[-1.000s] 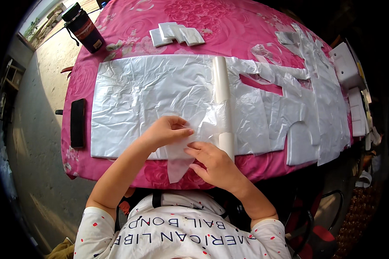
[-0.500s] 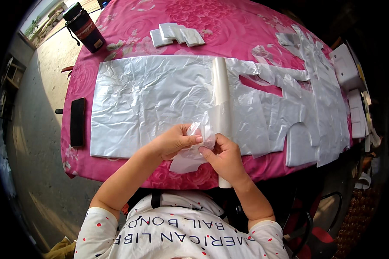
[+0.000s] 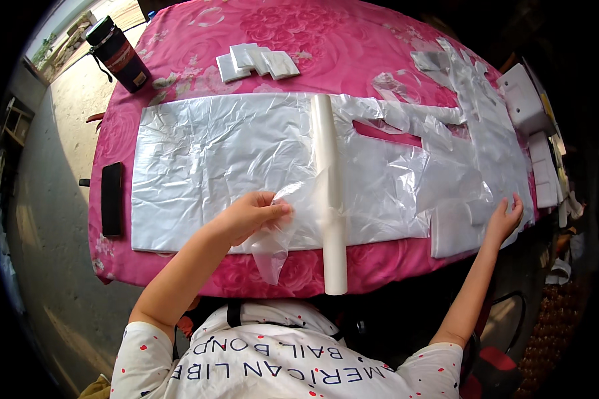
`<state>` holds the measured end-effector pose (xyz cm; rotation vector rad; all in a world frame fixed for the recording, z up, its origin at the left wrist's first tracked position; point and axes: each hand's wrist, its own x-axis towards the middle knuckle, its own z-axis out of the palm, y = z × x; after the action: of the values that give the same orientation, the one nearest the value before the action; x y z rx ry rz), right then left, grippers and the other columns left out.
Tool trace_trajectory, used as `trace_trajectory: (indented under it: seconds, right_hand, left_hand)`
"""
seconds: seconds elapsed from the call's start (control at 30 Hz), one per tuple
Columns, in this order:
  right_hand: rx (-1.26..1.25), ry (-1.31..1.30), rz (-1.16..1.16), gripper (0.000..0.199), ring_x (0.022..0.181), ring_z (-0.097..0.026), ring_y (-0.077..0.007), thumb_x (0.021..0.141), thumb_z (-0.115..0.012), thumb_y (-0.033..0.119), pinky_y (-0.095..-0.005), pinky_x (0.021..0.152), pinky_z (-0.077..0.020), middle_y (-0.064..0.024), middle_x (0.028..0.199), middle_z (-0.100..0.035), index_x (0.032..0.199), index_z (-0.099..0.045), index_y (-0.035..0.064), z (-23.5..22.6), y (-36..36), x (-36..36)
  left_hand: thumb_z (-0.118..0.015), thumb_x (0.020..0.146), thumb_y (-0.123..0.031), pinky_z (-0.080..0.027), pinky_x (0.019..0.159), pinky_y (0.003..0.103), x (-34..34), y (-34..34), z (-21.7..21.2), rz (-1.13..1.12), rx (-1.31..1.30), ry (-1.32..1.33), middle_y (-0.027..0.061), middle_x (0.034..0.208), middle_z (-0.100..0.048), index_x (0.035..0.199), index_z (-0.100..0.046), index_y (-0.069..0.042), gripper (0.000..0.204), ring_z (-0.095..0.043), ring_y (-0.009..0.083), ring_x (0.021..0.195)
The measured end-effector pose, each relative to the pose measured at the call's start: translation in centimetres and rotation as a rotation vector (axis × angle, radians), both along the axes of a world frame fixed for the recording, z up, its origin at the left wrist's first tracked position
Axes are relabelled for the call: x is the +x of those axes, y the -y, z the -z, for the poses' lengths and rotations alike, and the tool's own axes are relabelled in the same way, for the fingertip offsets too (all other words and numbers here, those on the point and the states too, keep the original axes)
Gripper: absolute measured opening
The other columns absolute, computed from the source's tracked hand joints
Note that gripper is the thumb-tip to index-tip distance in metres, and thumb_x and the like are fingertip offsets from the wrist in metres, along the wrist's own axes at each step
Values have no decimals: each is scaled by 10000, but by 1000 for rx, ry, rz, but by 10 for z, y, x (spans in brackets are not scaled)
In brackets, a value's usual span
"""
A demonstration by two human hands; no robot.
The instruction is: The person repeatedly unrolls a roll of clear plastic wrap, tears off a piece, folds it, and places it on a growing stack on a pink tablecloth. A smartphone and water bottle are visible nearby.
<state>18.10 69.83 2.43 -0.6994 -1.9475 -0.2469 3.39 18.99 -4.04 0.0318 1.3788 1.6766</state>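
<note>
My left hand (image 3: 256, 216) pinches the edge of a thin clear plastic bag (image 3: 273, 256), part of which hangs below the fingers. The film reaches rightward over a long pale roll (image 3: 335, 253), which lies upright across the middle of a flat stack of white plastic sheets (image 3: 226, 153). Far to the right, my right hand (image 3: 506, 216) is held above cut white plastic pieces (image 3: 456, 229). Its fingers are apart, and nothing shows between them. A loose corner of clear film ends just left of it.
Several small folded plastic packets (image 3: 279, 64) lie on the pink flowered tablecloth (image 3: 353, 40). A dark bottle (image 3: 121, 56) stands at the far left, and a black phone (image 3: 112, 199) lies by the left edge. White boxes (image 3: 526, 100) are at the right side.
My right hand has left my left hand and swung far right, opening. The clear bag, bunched between both hands before, is now spread rightward over the roll. My left hand stays near its place.
</note>
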Motion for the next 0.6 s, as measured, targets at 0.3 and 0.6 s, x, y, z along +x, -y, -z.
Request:
trace_trajectory:
  seconds: [0.3, 0.6]
  right_hand:
    - [-967, 1317, -755, 581, 641, -638, -321, 763, -597, 606, -400, 599, -501, -136, 667, -644, 796, -654, 29, 11, 296, 12]
    - [-1166, 1178, -768, 466, 711, -643, -348, 777, -627, 474, -413, 648, -504, -180, 738, -653, 853, -654, 14, 20, 292, 19]
  left_hand:
    - [-623, 881, -172, -498, 696, 269, -29, 78, -3, 8, -181, -133, 64, 809, -637, 900, -598, -36, 140, -620, 135, 754]
    - [-705, 758, -101, -481, 703, 279, -55, 207, -37, -115, -886, -570, 69, 879, -643, 1007, -587, 2, 294, -602, 143, 760]
